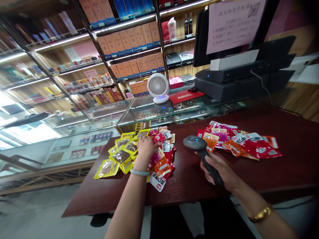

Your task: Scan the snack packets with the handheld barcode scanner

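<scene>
my right hand [219, 169] wrapped around the barcode scanner [199, 151], handle running toward five o'clock, head aimed at eleven, my left hand [147, 147] fingers down, touching the snack packets [139, 149] at ten o'clock

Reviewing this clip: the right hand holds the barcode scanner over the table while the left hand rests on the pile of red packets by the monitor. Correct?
Not quite. In the head view the left hand rests on the yellow-and-red snack pile at the table's left, away from the monitor. The right hand does hold the barcode scanner.

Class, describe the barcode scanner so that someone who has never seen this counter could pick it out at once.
Find the dark red wooden counter. Between its two heaps of snack packets, the right hand grips the barcode scanner. It is the only plain grey, pistol-shaped thing among bright, flat packets.
</scene>
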